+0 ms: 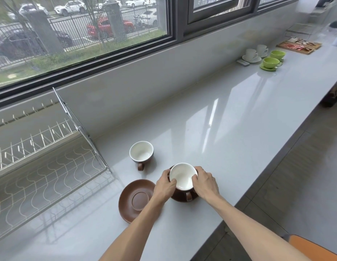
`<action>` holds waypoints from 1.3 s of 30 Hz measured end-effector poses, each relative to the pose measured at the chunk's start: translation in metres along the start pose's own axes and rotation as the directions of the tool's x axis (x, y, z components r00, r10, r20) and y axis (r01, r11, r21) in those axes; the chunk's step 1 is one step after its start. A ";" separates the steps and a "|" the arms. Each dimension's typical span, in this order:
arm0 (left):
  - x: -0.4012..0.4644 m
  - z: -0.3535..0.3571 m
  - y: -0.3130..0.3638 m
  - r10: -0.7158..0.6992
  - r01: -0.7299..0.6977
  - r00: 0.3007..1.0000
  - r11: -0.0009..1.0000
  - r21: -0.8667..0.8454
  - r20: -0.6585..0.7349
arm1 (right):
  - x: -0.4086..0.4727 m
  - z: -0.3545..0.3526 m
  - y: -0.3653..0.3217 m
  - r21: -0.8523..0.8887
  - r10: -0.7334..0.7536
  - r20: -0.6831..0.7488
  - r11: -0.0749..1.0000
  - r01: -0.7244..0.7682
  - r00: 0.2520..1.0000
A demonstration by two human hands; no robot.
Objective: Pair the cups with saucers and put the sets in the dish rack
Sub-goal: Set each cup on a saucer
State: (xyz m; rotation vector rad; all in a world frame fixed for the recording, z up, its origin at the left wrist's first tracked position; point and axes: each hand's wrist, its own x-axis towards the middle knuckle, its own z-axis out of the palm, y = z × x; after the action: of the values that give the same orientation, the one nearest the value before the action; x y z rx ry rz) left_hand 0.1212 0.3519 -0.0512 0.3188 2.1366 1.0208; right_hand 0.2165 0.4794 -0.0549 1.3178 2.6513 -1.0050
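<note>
Both hands, left hand (164, 183) and right hand (206, 182), are clamped around the brown ceramic cup with white inside (183, 178), which sits on its brown saucer (194, 197). So one set's paired. Second brown cup (141, 152) and the spare brown round saucer (134, 199) sit apart, and the wire dish rack (50, 166) looks empty. Mostly to go, I'd say.

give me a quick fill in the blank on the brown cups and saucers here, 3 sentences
1. Both hands grip the cup that sits on a brown ____.
2. The other brown cup stands directly on the ____.
3. The empty saucer lies nearest the person's ____ hand.

Missing words: saucer; counter; left
</note>
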 end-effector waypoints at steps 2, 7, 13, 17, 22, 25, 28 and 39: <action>0.001 -0.005 0.003 -0.006 0.004 0.999 0.999 0.054 0.031 | 0.002 -0.004 -0.002 -0.109 -0.018 -0.006 0.994 0.017 1.000; 0.007 -0.026 0.009 -0.048 0.019 0.986 0.983 0.181 0.159 | 0.011 -0.010 -0.015 -0.276 -0.073 -0.049 0.959 0.057 0.996; 0.020 -0.061 0.020 -0.008 -0.043 0.983 0.963 0.267 0.186 | 0.020 -0.004 -0.049 -0.242 -0.154 -0.080 0.961 0.131 0.985; 0.027 -0.089 0.019 0.167 -0.158 0.986 0.898 0.411 0.014 | 0.030 0.007 -0.074 -0.185 -0.241 -0.062 0.956 0.226 0.969; 0.038 -0.113 0.001 0.300 -0.160 0.934 0.835 0.526 -0.193 | 0.043 0.022 -0.101 -0.121 -0.289 -0.002 0.950 0.287 0.957; 0.041 -0.122 -0.010 0.371 -0.151 0.898 0.767 0.624 -0.239 | 0.051 0.033 -0.114 -0.110 -0.324 0.027 0.940 0.325 0.946; 0.050 -0.129 -0.020 0.344 -0.069 0.890 0.751 0.657 -0.299 | 0.059 0.044 -0.127 -0.095 -0.353 0.071 0.929 0.359 0.933; 0.082 -0.130 -0.025 0.146 -0.030 0.945 0.930 0.368 -0.294 | 0.091 0.076 -0.146 0.000 -0.326 0.183 0.943 0.332 0.927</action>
State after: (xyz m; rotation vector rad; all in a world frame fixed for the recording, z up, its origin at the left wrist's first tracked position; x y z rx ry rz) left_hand -0.0268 0.3026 -0.0579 0.4553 2.6291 0.7623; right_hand 0.0327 0.4379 -0.0626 0.7439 2.7855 -1.0487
